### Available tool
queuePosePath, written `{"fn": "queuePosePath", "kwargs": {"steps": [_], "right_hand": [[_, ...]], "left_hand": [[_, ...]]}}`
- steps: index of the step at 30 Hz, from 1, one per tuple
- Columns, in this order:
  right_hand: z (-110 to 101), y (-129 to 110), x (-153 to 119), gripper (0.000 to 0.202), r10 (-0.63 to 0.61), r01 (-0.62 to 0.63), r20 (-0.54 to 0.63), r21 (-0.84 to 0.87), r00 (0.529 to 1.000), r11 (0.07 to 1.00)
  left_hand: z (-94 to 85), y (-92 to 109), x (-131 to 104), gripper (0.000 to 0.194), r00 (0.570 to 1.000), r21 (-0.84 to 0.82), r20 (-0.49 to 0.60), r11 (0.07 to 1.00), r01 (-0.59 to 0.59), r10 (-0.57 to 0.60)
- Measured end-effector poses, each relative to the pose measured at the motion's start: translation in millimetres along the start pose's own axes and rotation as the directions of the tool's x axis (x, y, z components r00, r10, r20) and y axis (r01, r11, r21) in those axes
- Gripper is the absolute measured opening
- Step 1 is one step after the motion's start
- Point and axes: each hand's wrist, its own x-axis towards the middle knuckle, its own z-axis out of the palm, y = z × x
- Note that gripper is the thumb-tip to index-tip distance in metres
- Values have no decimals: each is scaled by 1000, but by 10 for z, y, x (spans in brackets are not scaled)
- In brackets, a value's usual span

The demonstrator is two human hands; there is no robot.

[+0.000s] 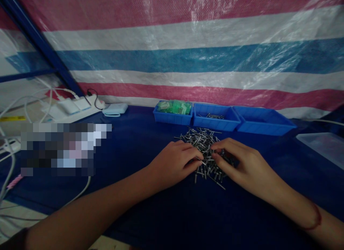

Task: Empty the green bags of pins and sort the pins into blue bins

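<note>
Pinching pin [199,158] in left grip [173,162]; cannot tell if grasping with right grip [247,164], at pile [199,137]. Apparently early: few pins in far middle tray [219,123], most remaining on desk [126,146].

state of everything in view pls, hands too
left hand, curled at the pile's left side, grip unclear
right hand, fingertips at the pile's right side, grip unclear
pile of metal pins, loose, jumbled
left blue bin, filled with green-tinted packets
middle blue bin, holding some metal pins
right blue bin, upright, open-topped
striped sheet, hanging, wrinkled
</note>
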Motion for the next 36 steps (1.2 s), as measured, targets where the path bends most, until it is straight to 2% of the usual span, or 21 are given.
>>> {"fn": "queuePosePath", "kwargs": {"steps": [9, 15, 20, 25, 30, 36], "right_hand": [[-78, 27, 3, 17, -24, 26, 79, -30, 997, 999], [-119, 52, -11, 16, -75, 84, 194, -38, 978, 996], [-151, 17, -16, 16, -98, 105, 210, -22, 973, 994], [-126, -48, -22, 17, -184, 174, 277, 60, 943, 983], [-88, -65, -19, 16, -185, 203, 301, -29, 936, 979], [-41, -58, -18, 19, -119, 160, 258, -143, 959, 977]], "left_hand": [[-21, -21, -13, 20, 992, 116, -97, 989, 95, -84], [-50, 4, -13, 16, 997, 55, -56, 997, 46, -43], [-53, 39, -21, 16, 999, 36, 39, 999, -30, 29], [-41, 30, -12, 15, 998, 48, 60, 999, -17, 14], [-45, -2, -4, 15, 999, 71, 52, 997, 5, -9], [-25, -6, -11, 14, 998, 71, 66, 997, 7, -12]]}}
